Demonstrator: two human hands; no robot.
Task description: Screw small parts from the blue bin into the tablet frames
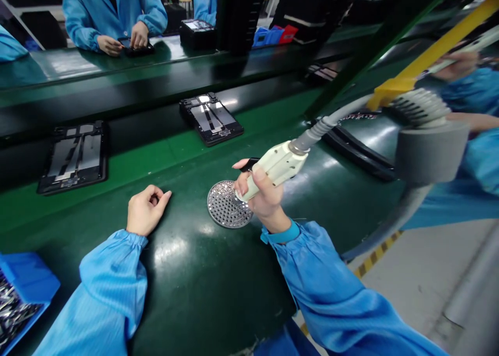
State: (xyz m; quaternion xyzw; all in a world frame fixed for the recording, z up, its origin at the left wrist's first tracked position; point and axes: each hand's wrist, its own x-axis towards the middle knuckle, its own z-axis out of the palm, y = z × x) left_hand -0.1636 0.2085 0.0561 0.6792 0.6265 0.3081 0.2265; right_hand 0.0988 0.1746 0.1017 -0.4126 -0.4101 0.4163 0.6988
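My right hand (262,196) is wrapped round a cream electric screwdriver (277,166), whose tip points down onto a round perforated screw tray (225,206) on the green bench. A grey hose (331,122) runs from the tool up to the right. My left hand (145,209) rests on the bench left of the tray, fingers loosely curled with nothing visible in them. On the conveyor beyond lie two black device frames, one at centre (211,118) and one at left (75,156).
A blue bin (27,278) of metal parts sits at the lower left. Across the belt a person in a blue coat (113,8) handles a device. A yellow arm (432,52) and grey foam roll (431,150) hang at right. Another worker's sleeve (481,153) is at far right.
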